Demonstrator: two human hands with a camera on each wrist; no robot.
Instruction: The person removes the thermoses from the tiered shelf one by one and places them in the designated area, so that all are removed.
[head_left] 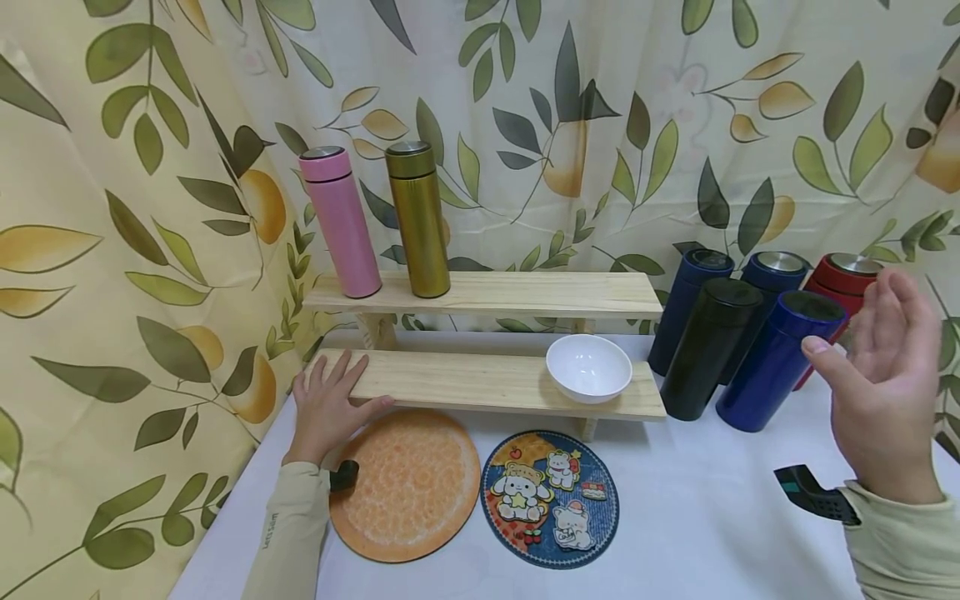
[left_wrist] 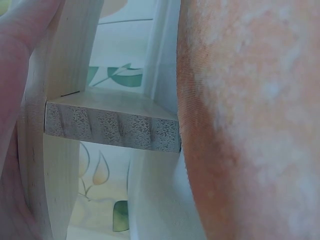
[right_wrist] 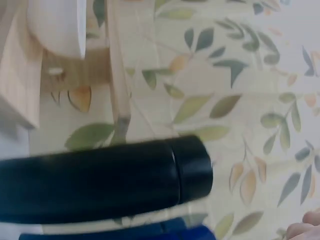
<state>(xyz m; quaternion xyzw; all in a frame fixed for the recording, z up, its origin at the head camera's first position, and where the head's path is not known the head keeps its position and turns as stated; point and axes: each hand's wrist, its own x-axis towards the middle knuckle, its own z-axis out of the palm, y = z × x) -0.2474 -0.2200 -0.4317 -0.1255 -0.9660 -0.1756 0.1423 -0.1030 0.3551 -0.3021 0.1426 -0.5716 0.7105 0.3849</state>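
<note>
Right hand (head_left: pixel 885 392): raised above the white table (head_left: pixel 712 517), fingers relaxed and spread, holding nothing; nearest to it is a cluster of five flasks.

Left hand (head_left: pixel 326 408): laid flat, fingers straight, on the left end of the lower plank of the two-tier pale wooden shelf (head_left: pixel 487 379), heel over the table edge of the plank; it grasps nothing.

Flasks, seven in all, cylindrical, lidded, all upright:
- one royal-blue flask (head_left: pixel 776 362), closest to the right hand;
- one black flask (head_left: pixel 708 350), just beside it to the left;
- two navy flasks (head_left: pixel 686 304), behind;
- one red flask (head_left: pixel 843 287), at the back right;
- one pink flask (head_left: pixel 341 221) and one gold flask (head_left: pixel 418 218), side by side on the left part of the upper plank.

Bowl, one: small white round bowl (head_left: pixel 588 367), on the right end of the lower plank.

Mats, two, flat on the table before the shelf: one round orange-slice mat (head_left: pixel 412 483), just beside the left hand; one round blue mat with cartoon animals (head_left: pixel 551 498), touching or nearly touching it on the right.

Backdrop: cream curtain printed with leaves (head_left: pixel 150 250).
</note>
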